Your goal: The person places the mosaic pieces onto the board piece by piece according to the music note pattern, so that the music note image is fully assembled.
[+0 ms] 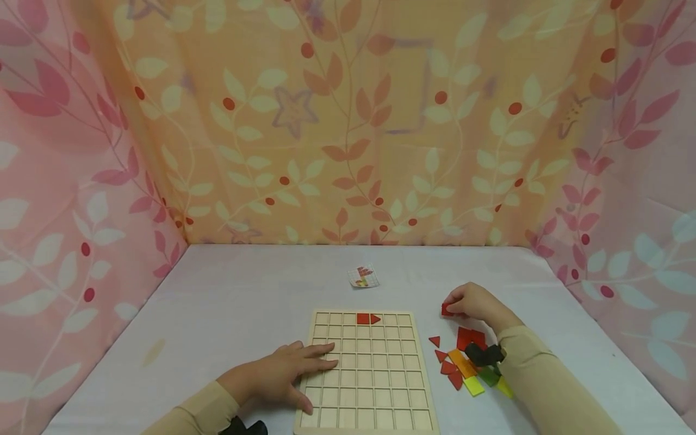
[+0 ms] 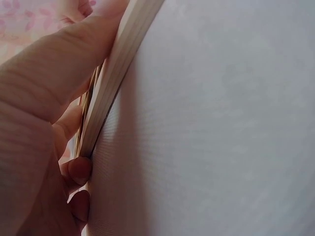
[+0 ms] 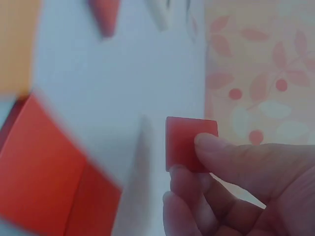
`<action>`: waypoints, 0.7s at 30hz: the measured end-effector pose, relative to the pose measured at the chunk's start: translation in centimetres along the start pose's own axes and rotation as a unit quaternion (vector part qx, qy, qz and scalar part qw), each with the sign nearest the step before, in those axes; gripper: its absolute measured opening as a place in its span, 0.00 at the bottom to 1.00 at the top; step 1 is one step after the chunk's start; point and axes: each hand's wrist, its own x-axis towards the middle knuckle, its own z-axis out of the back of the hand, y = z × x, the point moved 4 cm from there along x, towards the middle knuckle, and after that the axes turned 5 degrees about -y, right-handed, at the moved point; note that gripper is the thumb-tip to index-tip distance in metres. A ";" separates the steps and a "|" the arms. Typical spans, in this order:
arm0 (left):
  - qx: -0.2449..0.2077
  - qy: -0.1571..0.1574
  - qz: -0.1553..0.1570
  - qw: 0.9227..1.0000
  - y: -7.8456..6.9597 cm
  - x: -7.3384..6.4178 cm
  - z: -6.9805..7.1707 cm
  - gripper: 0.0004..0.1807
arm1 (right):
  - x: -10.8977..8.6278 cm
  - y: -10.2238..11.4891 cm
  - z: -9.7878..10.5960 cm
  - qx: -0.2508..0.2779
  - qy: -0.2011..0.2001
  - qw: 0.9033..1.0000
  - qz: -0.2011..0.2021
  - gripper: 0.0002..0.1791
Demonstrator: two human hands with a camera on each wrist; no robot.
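Between thumb and fingers, my right hand [image 1: 474, 302] pinches a red square tile [image 3: 184, 142], held up to the right of the wooden grid board [image 1: 359, 380]. My left hand [image 1: 280, 371] lies over the board's left edge, its fingers stretched across the cells; the left wrist view has the thumb [image 2: 59, 64] against the board's side. In the top row of the grid sit a red square [image 1: 363, 318] and, right beside it, a red triangle [image 1: 375, 319] pointing right. Below my right hand lies a group of loose tiles, partly hidden by the wrist.
The loose pile holds red triangles [image 1: 455, 379], red squares [image 1: 464, 336], an orange piece [image 1: 461, 364], a yellow one [image 1: 474, 386] and a green one [image 1: 489, 377]. Behind the board lies a small pattern card [image 1: 363, 277]. Patterned cloth [image 1: 348, 121] walls the white table [image 1: 244, 284].
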 end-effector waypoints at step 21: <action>-0.010 0.006 0.015 1.000 -0.2 0.1 0.3 0.43 | -0.5 9.2 -7.0 0.078 0.040 0.991 0.104 0.04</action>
